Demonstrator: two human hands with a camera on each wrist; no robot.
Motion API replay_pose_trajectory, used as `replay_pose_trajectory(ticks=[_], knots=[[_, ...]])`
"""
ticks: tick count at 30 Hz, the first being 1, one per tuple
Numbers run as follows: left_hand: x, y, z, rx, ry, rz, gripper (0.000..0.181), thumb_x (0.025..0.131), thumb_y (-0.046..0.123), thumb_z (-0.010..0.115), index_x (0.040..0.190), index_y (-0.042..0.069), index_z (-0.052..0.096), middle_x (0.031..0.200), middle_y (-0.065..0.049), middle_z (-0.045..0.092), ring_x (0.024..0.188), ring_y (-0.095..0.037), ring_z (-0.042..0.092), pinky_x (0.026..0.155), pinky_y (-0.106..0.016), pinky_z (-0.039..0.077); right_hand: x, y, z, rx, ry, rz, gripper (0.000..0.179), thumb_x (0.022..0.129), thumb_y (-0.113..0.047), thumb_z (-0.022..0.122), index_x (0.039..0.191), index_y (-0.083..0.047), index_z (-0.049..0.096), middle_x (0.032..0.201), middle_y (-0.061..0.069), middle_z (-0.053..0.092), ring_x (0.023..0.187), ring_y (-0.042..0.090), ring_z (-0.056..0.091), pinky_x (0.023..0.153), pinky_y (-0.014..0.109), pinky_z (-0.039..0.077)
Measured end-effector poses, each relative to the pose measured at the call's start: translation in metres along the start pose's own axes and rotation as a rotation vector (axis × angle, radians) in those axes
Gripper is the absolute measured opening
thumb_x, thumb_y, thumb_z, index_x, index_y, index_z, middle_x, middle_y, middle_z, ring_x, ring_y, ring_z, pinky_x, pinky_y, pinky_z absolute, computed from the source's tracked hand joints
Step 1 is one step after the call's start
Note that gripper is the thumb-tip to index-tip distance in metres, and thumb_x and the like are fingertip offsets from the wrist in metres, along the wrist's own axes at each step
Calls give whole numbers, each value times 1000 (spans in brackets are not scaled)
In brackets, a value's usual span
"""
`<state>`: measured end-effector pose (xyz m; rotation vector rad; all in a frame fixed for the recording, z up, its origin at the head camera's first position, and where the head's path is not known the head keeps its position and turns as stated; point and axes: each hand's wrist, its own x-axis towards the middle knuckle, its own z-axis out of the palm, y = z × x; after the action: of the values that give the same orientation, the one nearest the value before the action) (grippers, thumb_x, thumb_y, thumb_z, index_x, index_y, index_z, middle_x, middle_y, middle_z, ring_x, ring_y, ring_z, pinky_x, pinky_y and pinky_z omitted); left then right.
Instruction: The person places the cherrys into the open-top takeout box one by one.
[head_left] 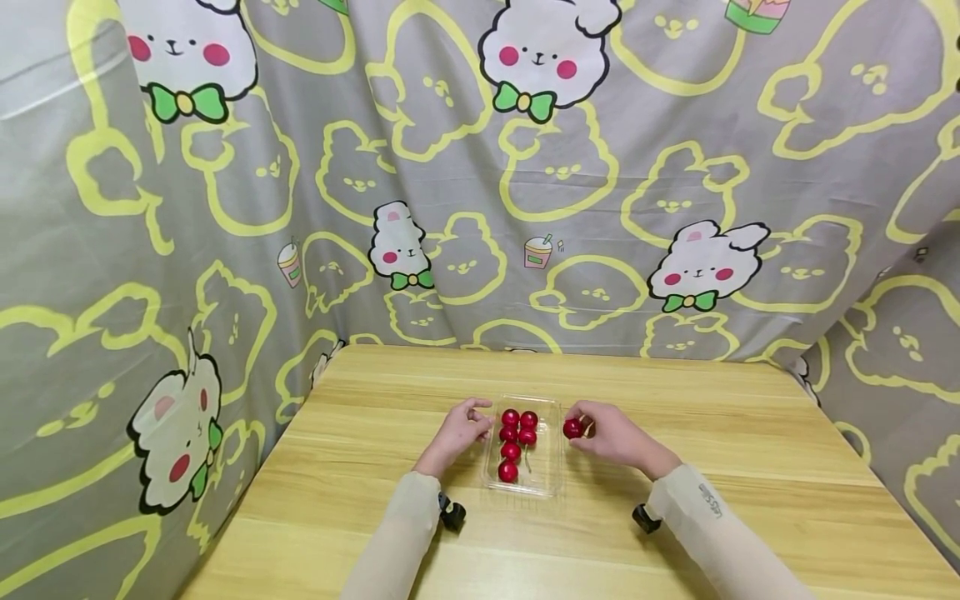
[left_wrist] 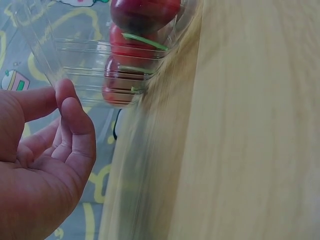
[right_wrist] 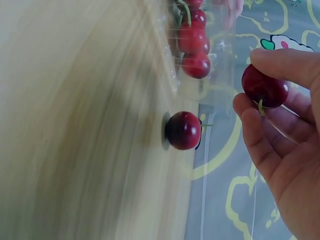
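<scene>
A clear plastic box (head_left: 548, 460) holds several red cherries (head_left: 510, 451), a few with green stems, grouped toward its left side. My left hand (head_left: 461, 429) is at the box's left rim, its fingertips right at the wall. In the left wrist view, its loosely bent fingers (left_wrist: 79, 125) overlap the box's edge. Beside the right wall, my right hand (head_left: 615, 432) pinches a dark red cherry (head_left: 573, 428) between thumb and fingers; its short stem shows in the right wrist view. Another cherry (right_wrist: 183, 130) lies on the table near that hand, hidden in the head view.
The box stands on a light wooden table (head_left: 315, 500). A grey curtain (head_left: 465, 192) printed with cartoon animals hangs behind the table and along its sides. Each wrist carries a small black camera (head_left: 452, 513) just below the sleeve end.
</scene>
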<state>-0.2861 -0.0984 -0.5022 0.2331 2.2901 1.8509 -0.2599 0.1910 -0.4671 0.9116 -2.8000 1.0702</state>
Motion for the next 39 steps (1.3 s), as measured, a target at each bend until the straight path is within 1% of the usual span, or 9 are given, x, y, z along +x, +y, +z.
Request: replay_pose_trajectory(ticks=[5, 9, 16, 21, 26, 29, 31, 35, 39], knots=[[0, -2, 1, 1, 10, 3, 36, 92, 5, 59, 127, -4, 51, 82, -10, 57, 65, -14, 59, 61, -25, 53, 6, -6, 1, -41, 4, -59, 32, 80, -10, 76, 109, -9, 62, 92, -4, 62, 78, 11, 57, 67, 26, 51], [1, -3, 1, -2, 13, 8, 37, 92, 5, 60, 126, -5, 51, 82, -10, 57, 65, -14, 59, 61, -25, 53, 10, -6, 5, -65, 4, -105, 33, 79, -10, 76, 111, -7, 66, 90, -6, 61, 73, 8, 53, 64, 25, 49], [0, -1, 1, 1, 30, -8, 34, 92, 4, 60, 125, -3, 53, 81, -9, 57, 65, -14, 59, 60, -25, 53, 17, -12, 9, -38, -3, -50, 32, 80, -12, 76, 110, -8, 67, 88, -7, 61, 72, 7, 54, 64, 25, 50], [1, -2, 1, 3, 37, 2, 34, 92, 4, 61, 124, -3, 53, 81, -9, 57, 65, -14, 59, 61, -26, 53, 20, -16, 11, -37, -22, -29, 33, 80, -9, 75, 112, -6, 65, 90, -5, 61, 74, 7, 55, 64, 24, 50], [1, -3, 0, 10, 37, 7, 35, 92, 5, 61, 124, -3, 53, 82, -9, 57, 65, -14, 60, 61, -27, 54, 21, -21, 14, -20, -29, -44, 36, 80, -4, 72, 114, -1, 63, 97, 0, 62, 77, 9, 57, 66, 24, 51], [1, -2, 0, 12, 36, 6, 34, 92, 5, 61, 124, -3, 53, 81, -9, 57, 65, -14, 60, 61, -26, 54, 23, -22, 17, -14, -31, -45, 34, 80, -5, 72, 113, -1, 64, 97, 1, 62, 77, 9, 57, 65, 23, 51], [-2, 2, 0, 8, 31, 10, 34, 92, 5, 60, 125, -4, 53, 81, -9, 57, 66, -14, 60, 62, -27, 54, 24, -23, 19, -4, -33, -42, 32, 80, -6, 72, 111, -1, 64, 95, 0, 63, 76, 9, 58, 64, 22, 51], [-3, 3, 0, 7, 30, 14, 35, 92, 4, 60, 125, -4, 52, 81, -9, 57, 65, -14, 59, 62, -27, 54, 26, -21, 25, 24, -41, -58, 27, 81, -9, 73, 107, -4, 66, 91, -2, 64, 74, 9, 58, 63, 23, 51], [-1, 0, 0, 7, 35, 13, 37, 92, 6, 61, 126, -4, 52, 82, -9, 56, 65, -14, 59, 62, -28, 53, 27, -20, 30, -10, -41, -99, 30, 82, -10, 73, 111, -4, 66, 96, 1, 66, 76, 11, 59, 64, 24, 51]])
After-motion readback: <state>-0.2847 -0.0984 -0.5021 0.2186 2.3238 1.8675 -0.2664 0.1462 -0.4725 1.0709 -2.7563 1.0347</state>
